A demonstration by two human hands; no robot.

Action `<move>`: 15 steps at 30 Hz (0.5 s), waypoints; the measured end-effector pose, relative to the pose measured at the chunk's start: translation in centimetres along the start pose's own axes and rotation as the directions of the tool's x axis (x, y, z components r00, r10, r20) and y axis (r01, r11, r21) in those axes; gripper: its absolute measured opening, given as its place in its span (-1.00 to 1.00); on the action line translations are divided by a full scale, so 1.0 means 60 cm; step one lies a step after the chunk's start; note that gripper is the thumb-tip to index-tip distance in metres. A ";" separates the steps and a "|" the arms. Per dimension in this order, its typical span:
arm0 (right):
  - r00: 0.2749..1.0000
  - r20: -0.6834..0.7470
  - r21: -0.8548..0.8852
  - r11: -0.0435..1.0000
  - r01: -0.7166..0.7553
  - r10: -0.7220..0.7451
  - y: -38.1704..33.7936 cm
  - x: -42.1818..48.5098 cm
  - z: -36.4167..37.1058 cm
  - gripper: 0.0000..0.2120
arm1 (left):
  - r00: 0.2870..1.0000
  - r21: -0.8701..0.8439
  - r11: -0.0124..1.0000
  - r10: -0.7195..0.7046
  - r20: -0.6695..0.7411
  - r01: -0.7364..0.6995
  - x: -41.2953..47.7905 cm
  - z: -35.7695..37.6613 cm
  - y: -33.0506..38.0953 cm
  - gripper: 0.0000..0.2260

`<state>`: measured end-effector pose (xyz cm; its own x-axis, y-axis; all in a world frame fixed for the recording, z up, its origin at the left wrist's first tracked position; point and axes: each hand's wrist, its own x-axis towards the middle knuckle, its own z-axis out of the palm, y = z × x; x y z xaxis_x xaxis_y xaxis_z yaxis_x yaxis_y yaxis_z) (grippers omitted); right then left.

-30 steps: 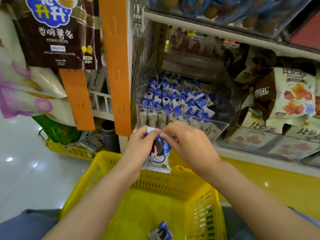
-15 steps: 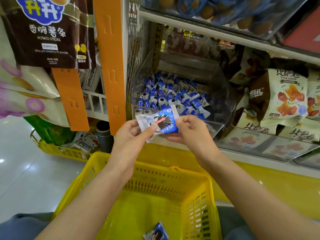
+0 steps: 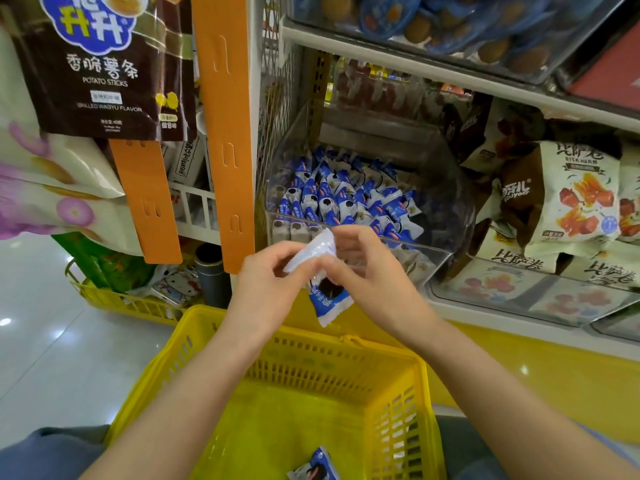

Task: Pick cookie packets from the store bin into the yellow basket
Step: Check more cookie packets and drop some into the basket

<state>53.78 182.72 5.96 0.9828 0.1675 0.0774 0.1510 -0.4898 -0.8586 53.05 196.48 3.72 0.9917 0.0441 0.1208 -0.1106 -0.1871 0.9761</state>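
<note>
Both my hands hold cookie packets in front of the clear store bin. My left hand pinches a packet showing its white back. My right hand grips a blue and white cookie packet that hangs down below the fingers. Whether the two packets are joined I cannot tell. The bin holds several blue and white cookie packets. Below my arms stands the yellow basket, with one cookie packet lying on its floor.
An orange hanging strip and a dark potato-stick bag hang left of the bin. Snack bags fill the shelf to the right. Another yellow basket sits on the floor at left. A yellow base runs under the shelf.
Both hands have dropped a little from the bin's front edge. The blue packet, held level before, now hangs downward from my right hand, and a white packet back shows at my left fingertips.
</note>
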 end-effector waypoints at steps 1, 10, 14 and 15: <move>1.000 0.006 0.017 1.000 0.017 -0.017 -0.001 -0.001 0.002 -0.74 | 1.000 0.003 1.000 0.002 0.023 -0.002 -0.002 0.002 0.001 -0.91; 0.999 -0.018 0.151 0.988 -0.025 0.028 0.002 0.002 0.000 -0.92 | 0.995 -0.126 0.989 -0.088 -0.057 0.080 -0.006 0.008 0.001 -0.85; 0.987 -0.054 -0.099 0.984 0.148 -0.153 0.006 -0.006 0.005 -0.95 | 0.998 -0.076 0.996 -0.043 -0.048 0.039 -0.005 0.004 0.000 -0.87; 0.979 -0.059 -0.147 0.972 0.184 -0.195 0.007 -0.008 0.006 -0.95 | 0.998 -0.084 0.995 -0.048 -0.046 0.044 -0.005 0.004 0.001 -0.87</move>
<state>53.34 182.73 5.40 0.9391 0.2086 0.2731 0.3437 -0.5707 -0.7458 52.78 196.21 3.70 0.9918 0.0981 0.0821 -0.0721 -0.1017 0.9922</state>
